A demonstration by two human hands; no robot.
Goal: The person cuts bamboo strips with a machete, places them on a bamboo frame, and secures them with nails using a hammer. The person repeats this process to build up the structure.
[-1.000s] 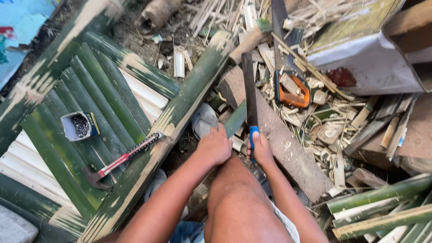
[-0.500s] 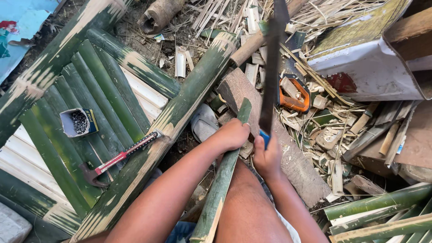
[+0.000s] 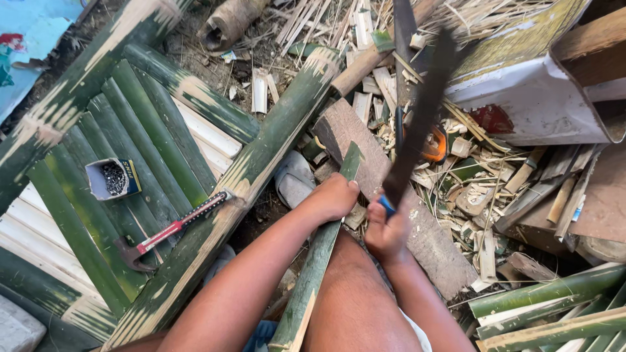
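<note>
Amid bamboo litter (image 3: 417, 58), raised machete (image 3: 417, 124) upright, tip away; strip (image 3: 319, 261) lengthwise.

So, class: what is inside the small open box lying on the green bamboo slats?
The small box holds a heap of small dark metal pieces, probably nails. Its bottom is covered by them. It rests on the bamboo slats.

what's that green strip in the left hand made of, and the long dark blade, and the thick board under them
The green strip looks like split bamboo: waxy green skin, pale fibrous edge near its lower end. The long blade, gripped by the right hand, is probably dark, dull steel, though motion blur hides detail. The board looks like rough, weathered, unfinished wood.
</note>
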